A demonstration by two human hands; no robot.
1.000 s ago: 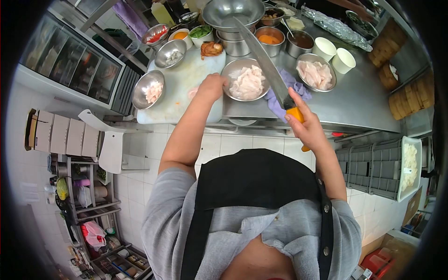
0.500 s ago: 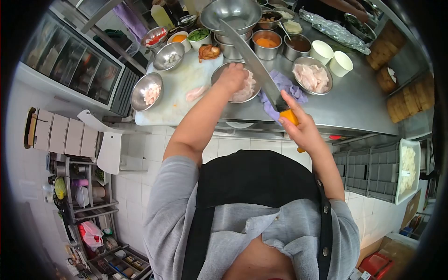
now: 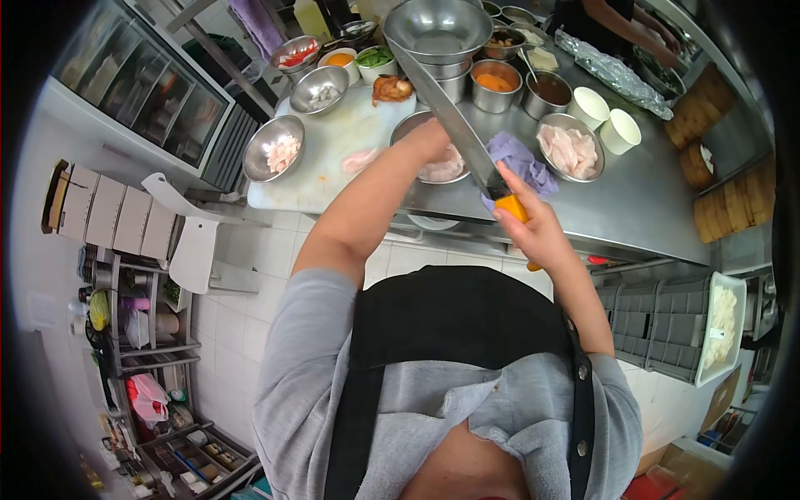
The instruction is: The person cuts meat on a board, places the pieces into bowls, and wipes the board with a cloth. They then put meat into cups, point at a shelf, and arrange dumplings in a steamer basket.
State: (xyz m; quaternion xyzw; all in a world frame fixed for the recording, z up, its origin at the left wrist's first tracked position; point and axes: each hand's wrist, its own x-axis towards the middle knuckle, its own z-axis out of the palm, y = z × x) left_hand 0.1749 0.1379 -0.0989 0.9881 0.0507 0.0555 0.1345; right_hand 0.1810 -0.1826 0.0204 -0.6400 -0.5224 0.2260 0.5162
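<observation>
My right hand [image 3: 533, 221] is wrapped round the orange handle of a large knife [image 3: 454, 125], its long blade slanting up and to the left. My left hand [image 3: 429, 140] reaches into a steel bowl [image 3: 400, 129] of pale raw meat [image 3: 446, 167]; the fingers are hidden, so their grip cannot be made out. One pale piece of meat [image 3: 360, 161] lies on the white cutting board [image 3: 329, 179] left of that bowl. At the board's left edge, a steel bowl [image 3: 252, 158] contains small cut meat pieces [image 3: 283, 153].
A purple cloth [image 3: 518, 160] and a bowl of larger raw pieces [image 3: 570, 152] lie to the right. Browned meat [image 3: 392, 89], an empty steel bowl [image 3: 437, 32] and several ingredient containers stand behind. Another person's arm [image 3: 612, 17] shows at the far right, beyond a foil-wrapped item [image 3: 612, 73].
The whole view has shifted slightly, with the counter items appearing farther right. My left hand has sunk deeper into the meat bowl. The knife stays in my right hand; the other person's arms now show.
</observation>
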